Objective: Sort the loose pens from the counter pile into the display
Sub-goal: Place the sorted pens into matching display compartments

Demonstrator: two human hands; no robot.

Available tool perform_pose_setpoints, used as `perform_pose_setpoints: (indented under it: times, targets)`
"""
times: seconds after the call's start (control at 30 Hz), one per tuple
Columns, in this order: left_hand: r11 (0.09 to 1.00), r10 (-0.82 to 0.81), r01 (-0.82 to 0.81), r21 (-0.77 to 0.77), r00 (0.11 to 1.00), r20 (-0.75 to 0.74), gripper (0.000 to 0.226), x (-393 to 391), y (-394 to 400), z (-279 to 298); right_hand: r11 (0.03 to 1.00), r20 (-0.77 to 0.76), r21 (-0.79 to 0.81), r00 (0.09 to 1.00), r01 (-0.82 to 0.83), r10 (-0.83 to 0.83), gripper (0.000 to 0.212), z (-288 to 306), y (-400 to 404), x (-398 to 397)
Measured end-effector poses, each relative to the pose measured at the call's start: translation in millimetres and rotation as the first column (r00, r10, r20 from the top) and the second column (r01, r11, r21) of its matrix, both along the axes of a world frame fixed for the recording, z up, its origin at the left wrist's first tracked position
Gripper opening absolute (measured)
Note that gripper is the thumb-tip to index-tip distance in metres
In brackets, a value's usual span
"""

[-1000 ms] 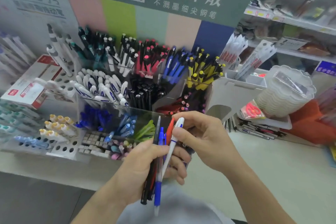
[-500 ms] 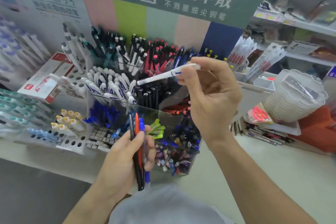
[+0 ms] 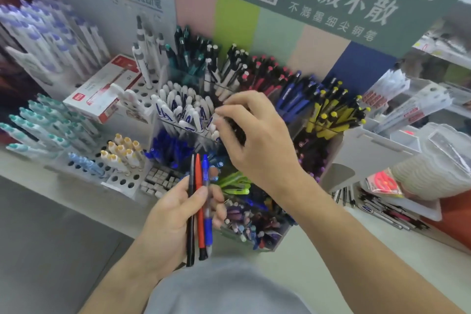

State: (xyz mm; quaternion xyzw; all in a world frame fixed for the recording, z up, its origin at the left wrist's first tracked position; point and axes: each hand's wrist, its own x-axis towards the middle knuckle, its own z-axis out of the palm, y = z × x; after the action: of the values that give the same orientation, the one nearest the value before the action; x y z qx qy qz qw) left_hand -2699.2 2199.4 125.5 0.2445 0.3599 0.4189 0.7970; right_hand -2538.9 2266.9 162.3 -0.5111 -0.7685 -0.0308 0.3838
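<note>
My left hand (image 3: 173, 216) grips three loose pens upright in front of the display: a black one (image 3: 190, 211), a red one (image 3: 198, 176) and a blue one (image 3: 205, 168). My right hand (image 3: 260, 135) is lowered over the compartment of white pens with blue print (image 3: 183, 112). Its thumb and curled fingers pinch the top of a white pen (image 3: 214, 122) at that compartment's right edge; the fingers are blurred. The tiered clear display (image 3: 339, 140) holds black, red, blue and yellow pens in separate compartments.
A pile of loose pens (image 3: 382, 209) lies on the counter at the right, beside a stack of clear plastic tubs (image 3: 438, 160). A red and white box (image 3: 102, 86) and a white peg rack (image 3: 122, 181) stand at the left. The pale counter (image 3: 318, 262) runs below.
My right hand took the white pen out of the left hand's bundle, lifted it, then lowered it into the white pen compartment. The left hand kept three pens and stayed low.
</note>
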Motion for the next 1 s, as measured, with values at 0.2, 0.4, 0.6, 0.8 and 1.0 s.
perform_pose_setpoints:
  times: [0.2, 0.4, 0.6, 0.8, 1.0]
  targets:
    - [0.987, 0.154, -0.156, 0.030, 0.987, 0.051, 0.036, 13, 5, 1, 0.657, -0.397, -0.733, 0.894, -0.174, -0.205, 0.022, -11, -88, 4]
    - [0.968, 0.168, -0.149, 0.201, 0.983, -0.077, 0.034, 36, 8, -2, 0.556, -0.701, -0.701, 0.576, -0.447, -0.420, 0.011, -38, -114, 3]
    - [0.932, 0.089, 0.088, 0.353, 0.885, -0.457, 0.032, 29, 12, -13, 0.588, -0.692, -0.712, 0.524, -0.384, -0.496, 0.016, -33, -122, 23]
    - [0.981, 0.049, 0.009, 0.191, 0.954, -0.296, 0.038, 32, 4, -14, 0.562, -0.616, -0.759, 0.642, -0.328, -0.457, 0.017, -50, -127, 23]
    - [0.969, 0.173, -0.120, 0.214, 0.953, -0.249, 0.029, 40, -2, -13, 0.537, -0.602, -0.768, 0.679, -0.350, -0.420, 0.030, -51, -129, 12]
